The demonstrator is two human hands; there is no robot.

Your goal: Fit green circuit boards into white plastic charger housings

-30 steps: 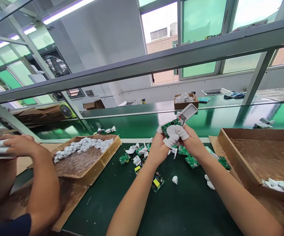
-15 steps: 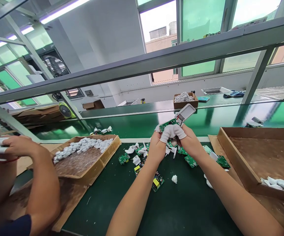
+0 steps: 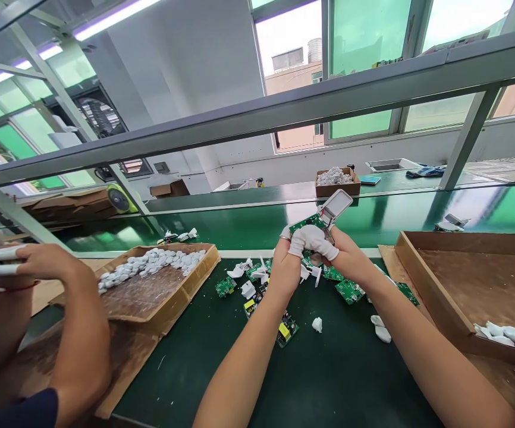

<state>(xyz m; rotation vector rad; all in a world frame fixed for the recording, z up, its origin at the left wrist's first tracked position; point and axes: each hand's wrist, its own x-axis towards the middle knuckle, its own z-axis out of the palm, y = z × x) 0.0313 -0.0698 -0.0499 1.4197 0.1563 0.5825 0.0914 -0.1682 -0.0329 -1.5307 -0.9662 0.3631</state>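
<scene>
My left hand (image 3: 285,267) and my right hand (image 3: 345,252) are raised together above the green table, both closed on one piece. That piece is a green circuit board (image 3: 307,223) joined to a white plastic housing (image 3: 338,203) that sticks up to the right. White finger cots cover the thumbs and fingertips (image 3: 313,238) pressing on the board. Below the hands lie several loose green circuit boards (image 3: 349,290) and white plastic parts (image 3: 247,290).
A cardboard tray (image 3: 181,297) with white parts stands to the left, and a larger cardboard box (image 3: 433,303) with a few white parts to the right. A co-worker's arms (image 3: 68,309) hold white parts at far left. Beyond runs a green conveyor belt (image 3: 257,229).
My hands have stayed in place with the board and housing, shifting only slightly. Parts on the conveyor belt have drifted left. The co-worker's hands moved a little.
</scene>
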